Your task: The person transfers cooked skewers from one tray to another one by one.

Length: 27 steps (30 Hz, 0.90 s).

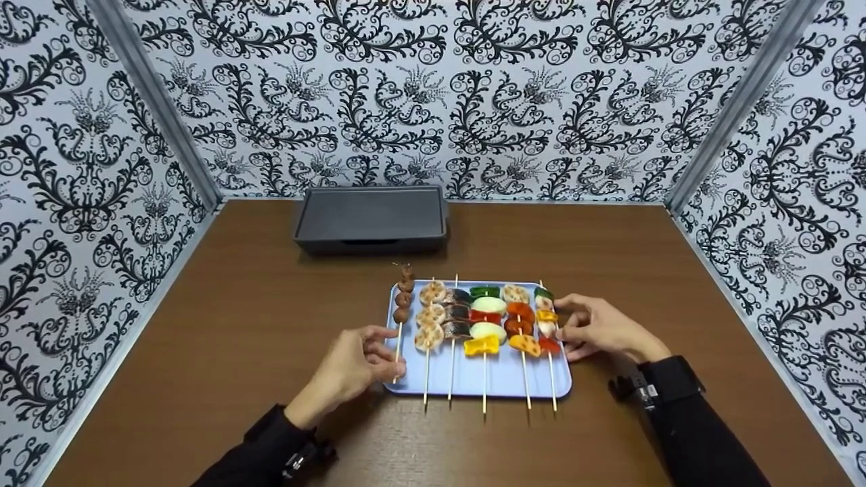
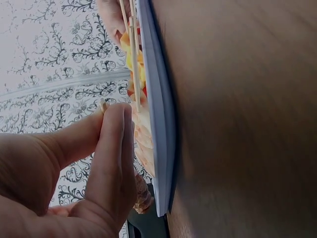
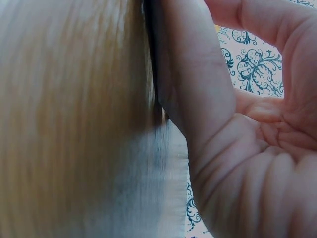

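Observation:
My left hand [image 1: 352,362] pinches the bare stick of a skewer of brown balls [image 1: 402,301] between thumb and fingertips, over the tray's left side. In the left wrist view the stick's end [image 2: 103,104] pokes out between the digits. Beneath lies a pale blue tray [image 1: 443,385] bearing several skewers, among them one of white round slices [image 1: 430,315], one of dark pieces [image 1: 457,314] and one of mixed vegetables [image 1: 487,318]. My right hand [image 1: 602,328] grips the tray's right edge, beside the rightmost skewer [image 1: 547,318]; its fingertips are partly hidden.
A dark grey griddle [image 1: 375,213] stands at the back left of the brown wooden table [image 1: 223,338]. Patterned black-and-white walls [image 1: 433,101] enclose the back and both sides. Skewer sticks overhang the tray's front edge.

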### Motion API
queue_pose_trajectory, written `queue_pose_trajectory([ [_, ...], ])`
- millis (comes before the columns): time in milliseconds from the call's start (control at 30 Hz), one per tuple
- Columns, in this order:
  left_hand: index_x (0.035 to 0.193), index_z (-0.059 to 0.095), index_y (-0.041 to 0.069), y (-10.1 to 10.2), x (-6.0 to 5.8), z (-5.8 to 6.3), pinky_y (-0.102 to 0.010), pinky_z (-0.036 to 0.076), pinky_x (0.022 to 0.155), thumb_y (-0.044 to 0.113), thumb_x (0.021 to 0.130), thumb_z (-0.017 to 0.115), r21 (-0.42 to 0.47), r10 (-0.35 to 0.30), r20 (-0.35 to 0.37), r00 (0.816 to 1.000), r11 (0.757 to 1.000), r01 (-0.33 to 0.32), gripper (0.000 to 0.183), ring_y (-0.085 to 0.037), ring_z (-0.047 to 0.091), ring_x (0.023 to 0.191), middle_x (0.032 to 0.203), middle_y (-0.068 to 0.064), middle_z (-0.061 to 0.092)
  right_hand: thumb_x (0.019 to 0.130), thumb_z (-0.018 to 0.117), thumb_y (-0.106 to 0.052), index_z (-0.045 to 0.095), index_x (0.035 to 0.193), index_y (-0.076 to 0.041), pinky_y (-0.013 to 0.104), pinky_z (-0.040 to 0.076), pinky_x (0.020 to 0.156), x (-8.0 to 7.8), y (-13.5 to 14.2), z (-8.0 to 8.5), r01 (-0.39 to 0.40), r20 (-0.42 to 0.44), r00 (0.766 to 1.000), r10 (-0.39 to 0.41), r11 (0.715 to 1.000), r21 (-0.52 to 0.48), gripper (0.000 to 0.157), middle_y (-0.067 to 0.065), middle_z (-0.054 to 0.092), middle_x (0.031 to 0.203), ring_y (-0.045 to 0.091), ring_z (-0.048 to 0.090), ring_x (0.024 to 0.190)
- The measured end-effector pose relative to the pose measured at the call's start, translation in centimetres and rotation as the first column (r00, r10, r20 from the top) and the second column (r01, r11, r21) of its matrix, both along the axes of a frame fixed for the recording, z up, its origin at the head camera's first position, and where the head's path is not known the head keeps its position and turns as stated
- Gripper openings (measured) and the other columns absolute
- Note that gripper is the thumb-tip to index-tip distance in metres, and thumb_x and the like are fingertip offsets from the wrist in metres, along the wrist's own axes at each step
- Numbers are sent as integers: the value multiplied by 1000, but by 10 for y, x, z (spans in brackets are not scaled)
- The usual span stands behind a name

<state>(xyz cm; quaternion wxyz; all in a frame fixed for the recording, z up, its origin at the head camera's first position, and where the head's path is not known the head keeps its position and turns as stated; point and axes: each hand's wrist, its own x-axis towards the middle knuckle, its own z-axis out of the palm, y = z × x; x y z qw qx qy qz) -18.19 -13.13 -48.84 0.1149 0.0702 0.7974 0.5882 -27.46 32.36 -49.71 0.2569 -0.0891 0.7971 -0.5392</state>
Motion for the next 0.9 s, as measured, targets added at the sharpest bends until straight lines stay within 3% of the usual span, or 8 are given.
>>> queue_pose_trajectory([
  [233, 133, 57, -2, 0, 5, -1, -41, 63, 63, 10, 78, 85, 3, -68, 16, 998, 998, 68, 63, -20, 73, 78, 92, -12, 75, 91, 71, -9, 40, 147, -10, 52, 63, 73, 0, 1, -3, 0, -7, 1000, 0, 1000, 4, 64, 22, 65, 95, 31, 71, 74],
  [433, 135, 54, -1, 0, 9, 0, -45, 64, 65, 8, 77, 86, 33, -105, 72, 992, 994, 103, 67, -22, 72, 76, 94, -15, 73, 91, 71, -10, 40, 147, -10, 52, 63, 73, 1, 1, -3, 7, -6, 1000, -7, 1000, 10, 64, 23, 65, 97, 32, 71, 74],
  [633, 137, 48, -6, 1, 12, -3, -42, 64, 64, 2, 77, 84, 57, -156, 112, 981, 987, 150, 71, -22, 72, 72, 92, -17, 73, 91, 71, -9, 40, 148, -10, 51, 63, 74, 1, 0, -2, 6, -4, 1000, -6, 1000, 17, 64, 23, 65, 98, 31, 71, 75],
  [900, 138, 46, -7, 1, 11, -5, -39, 65, 67, -1, 77, 82, 64, -167, 132, 977, 985, 160, 71, -22, 71, 71, 90, -17, 72, 92, 71, -10, 40, 148, -10, 51, 63, 73, 1, -1, 1, 3, -9, 1000, -3, 1000, 29, 64, 23, 65, 99, 31, 71, 75],
])
